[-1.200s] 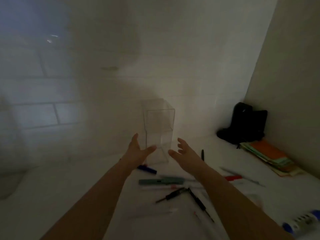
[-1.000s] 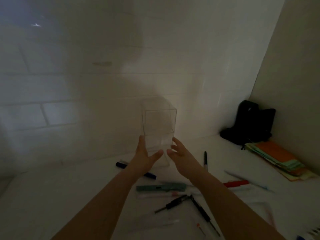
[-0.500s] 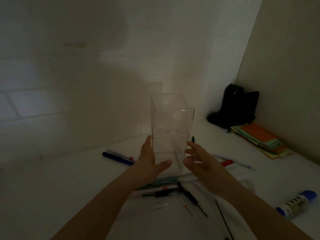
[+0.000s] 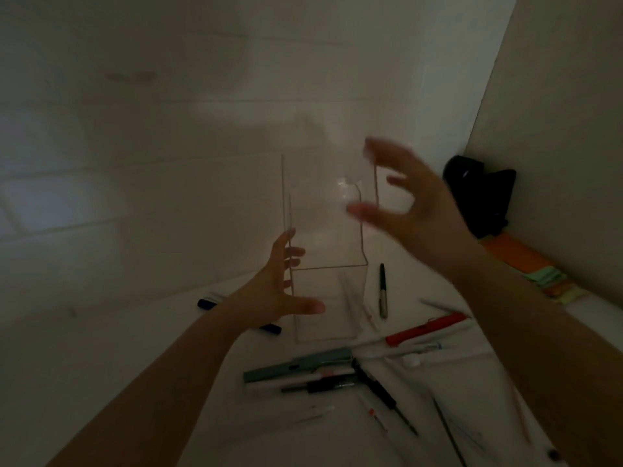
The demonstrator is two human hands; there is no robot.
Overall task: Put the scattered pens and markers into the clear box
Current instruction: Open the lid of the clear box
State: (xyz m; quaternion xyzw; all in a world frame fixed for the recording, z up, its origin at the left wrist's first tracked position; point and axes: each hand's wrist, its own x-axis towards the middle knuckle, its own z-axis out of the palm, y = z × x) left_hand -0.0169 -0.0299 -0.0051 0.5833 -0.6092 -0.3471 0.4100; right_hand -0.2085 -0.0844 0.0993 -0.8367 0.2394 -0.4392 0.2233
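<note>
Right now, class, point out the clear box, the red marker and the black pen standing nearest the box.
clear box [image 4: 328, 298], head view, front wall.
red marker [image 4: 426, 328], head view, mid-barrel.
black pen [image 4: 383, 291], head view, mid-barrel.

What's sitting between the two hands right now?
In the head view, the clear box stands between the left hand and the raised right hand; nothing else.

The scene is dim and grainy, brightest in a soft patch on the wall [image 4: 236, 109] toward 12 o'clock. The right hand [image 4: 414, 210] is smeared by motion blur. The box [image 4: 328, 298] shows faint glints. Corners darken, lines bowing at the edges.
</note>
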